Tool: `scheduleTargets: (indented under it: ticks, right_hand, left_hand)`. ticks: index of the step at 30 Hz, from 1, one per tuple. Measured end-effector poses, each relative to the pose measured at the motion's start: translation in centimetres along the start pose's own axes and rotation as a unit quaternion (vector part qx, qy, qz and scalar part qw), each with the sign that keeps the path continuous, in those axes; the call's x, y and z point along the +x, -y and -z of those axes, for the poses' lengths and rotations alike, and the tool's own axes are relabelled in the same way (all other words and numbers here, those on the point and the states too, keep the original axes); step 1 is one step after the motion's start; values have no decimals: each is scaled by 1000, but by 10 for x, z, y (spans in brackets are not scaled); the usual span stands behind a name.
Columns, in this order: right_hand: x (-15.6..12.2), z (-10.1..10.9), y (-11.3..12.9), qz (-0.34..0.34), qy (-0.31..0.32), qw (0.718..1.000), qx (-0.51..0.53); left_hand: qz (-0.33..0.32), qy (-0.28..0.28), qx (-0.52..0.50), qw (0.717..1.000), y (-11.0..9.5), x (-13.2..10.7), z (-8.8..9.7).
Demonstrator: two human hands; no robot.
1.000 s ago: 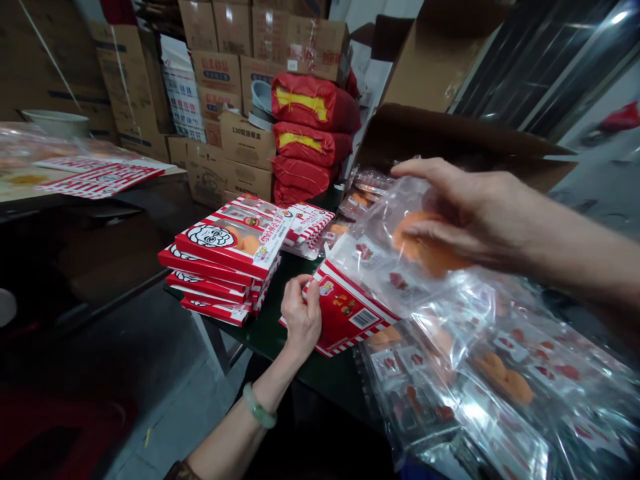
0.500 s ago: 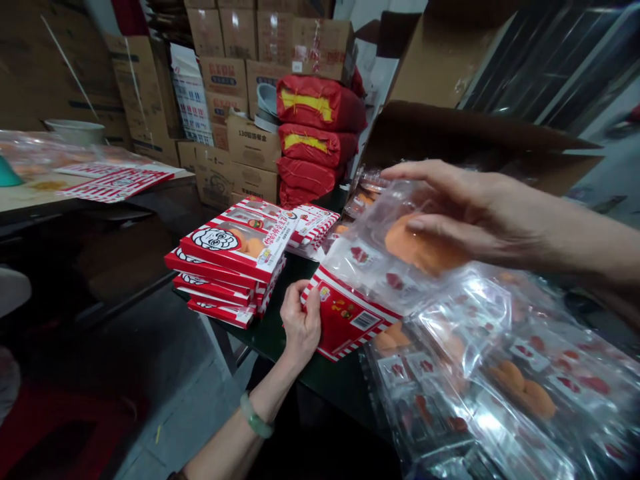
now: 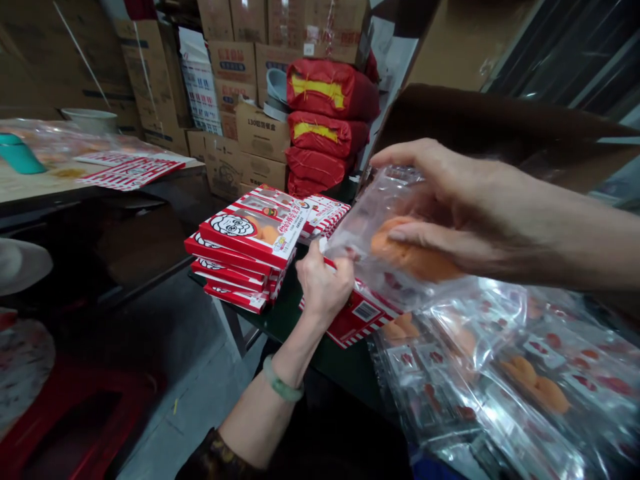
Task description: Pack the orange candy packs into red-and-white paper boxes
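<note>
My right hand (image 3: pixel 450 213) grips a clear plastic pack (image 3: pixel 345 233) from above. Orange, rounded pieces (image 3: pixel 410 250) show inside it under my thumb. My left hand (image 3: pixel 326 280), with a pale green bangle on the wrist, is closed at the upper left edge of a red-and-white striped box (image 3: pixel 345 320), where the pack meets it. The fingertips are hidden, and how far the pack sits inside the box cannot be made out. Left of this hand stands a stack of filled striped boxes (image 3: pixel 250 230) with clear windows.
More clear packs (image 3: pixel 500 373) lie heaped at the right. Behind them rises an open carton (image 3: pixel 425 107). Striped cartons (image 3: pixel 327 210) lie behind the stack. Red bundles (image 3: pixel 333 93) and cardboard boxes (image 3: pixel 263 133) are piled at the back. A side table (image 3: pixel 45 187) stands left, a red stool (image 3: pixel 100 413) below.
My left hand has slid up along the striped box to its upper edge, by the pack's corner. My right hand still holds the pack, now slightly lower against the box. The view has shifted a little.
</note>
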State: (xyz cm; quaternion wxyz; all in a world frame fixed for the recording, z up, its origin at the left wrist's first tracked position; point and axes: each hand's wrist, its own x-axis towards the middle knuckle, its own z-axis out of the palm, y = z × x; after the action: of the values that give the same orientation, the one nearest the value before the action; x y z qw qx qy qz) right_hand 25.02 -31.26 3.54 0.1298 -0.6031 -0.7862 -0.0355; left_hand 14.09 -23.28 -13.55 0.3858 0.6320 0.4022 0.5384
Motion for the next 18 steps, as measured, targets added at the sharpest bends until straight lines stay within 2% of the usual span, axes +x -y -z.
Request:
scheduleTargets:
  ticks: [3, 7, 11, 18]
  right_hand:
    - [8, -4, -3, 1, -4, 1000, -10]
    - [14, -14, -11, -20, -17, 1000, 2]
    - [15, -24, -7, -23, -49, 999, -3]
    - [28, -26, 5, -15, 0, 1000, 0]
  left_hand:
    - [-2, -8, 18, 1000, 1, 5, -1]
    - [23, 42, -61, 997, 3, -1, 8]
    - [22, 32, -71, 997, 4, -7, 16]
    - [22, 15, -77, 997, 9, -5, 18]
